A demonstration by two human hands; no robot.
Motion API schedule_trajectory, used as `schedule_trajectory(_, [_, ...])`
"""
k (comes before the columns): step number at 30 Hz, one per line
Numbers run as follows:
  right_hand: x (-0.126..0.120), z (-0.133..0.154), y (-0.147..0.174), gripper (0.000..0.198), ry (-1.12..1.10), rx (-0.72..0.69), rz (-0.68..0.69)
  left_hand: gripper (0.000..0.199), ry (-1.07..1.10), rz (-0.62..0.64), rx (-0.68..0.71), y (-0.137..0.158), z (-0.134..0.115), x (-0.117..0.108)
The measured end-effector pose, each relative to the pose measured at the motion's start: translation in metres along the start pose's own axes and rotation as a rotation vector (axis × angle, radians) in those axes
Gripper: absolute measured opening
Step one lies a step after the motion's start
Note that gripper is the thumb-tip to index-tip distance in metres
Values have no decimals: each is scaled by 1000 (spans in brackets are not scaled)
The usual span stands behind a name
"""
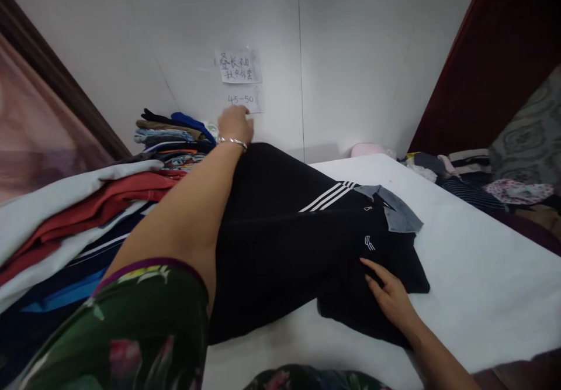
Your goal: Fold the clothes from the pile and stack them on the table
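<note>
A black polo shirt (280, 249) with a grey collar and white diagonal stripes lies spread across the white tabletop. Its collar points right and its body runs to the left. My right hand (390, 296) rests on the near sleeve and chest area, fingers stretched out and apart. My left hand (236, 126), with a silver bracelet at the wrist, is reached out to the far left edge of the shirt, close to the wall. Blur covers its bent fingers, so whether they grip the cloth is unclear.
At the left stand a stack of folded clothes (170, 135) and layered garments, among them a red one (105, 197). More clothes (468, 165) lie beyond the table's right side. Two handwritten paper notes (240, 67) hang on the wall behind the white table (473, 261).
</note>
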State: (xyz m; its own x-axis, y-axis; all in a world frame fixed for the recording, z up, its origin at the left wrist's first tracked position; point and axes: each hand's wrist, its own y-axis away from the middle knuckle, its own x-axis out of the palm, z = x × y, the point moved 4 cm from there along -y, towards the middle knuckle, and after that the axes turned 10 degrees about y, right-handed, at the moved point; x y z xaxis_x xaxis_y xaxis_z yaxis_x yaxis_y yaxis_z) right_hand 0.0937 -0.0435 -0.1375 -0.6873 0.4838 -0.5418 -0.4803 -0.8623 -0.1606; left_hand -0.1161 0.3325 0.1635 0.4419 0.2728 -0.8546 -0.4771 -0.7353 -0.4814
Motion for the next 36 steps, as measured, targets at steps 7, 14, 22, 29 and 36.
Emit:
schedule_trajectory(7, [-6,-6,-1,39,-91,41,15,24,267,353,195,182,-40,101])
schedule_trajectory(14, [-33,-15,0,40,-380,303,-142,48,333,510,-62,355,-16,88])
schedule_trajectory(22, [-70,-16,11,44,-976,475,-382,48,212,507,-133,392,-2,84])
schedule_trajectory(29, [-119,13,51,39,-1050,375,-498,77,218,649,-103,402,-18,73])
schedule_trajectory(36, [-137,14,74,44,-899,311,-441,56,107,500,-89,415,-6,52])
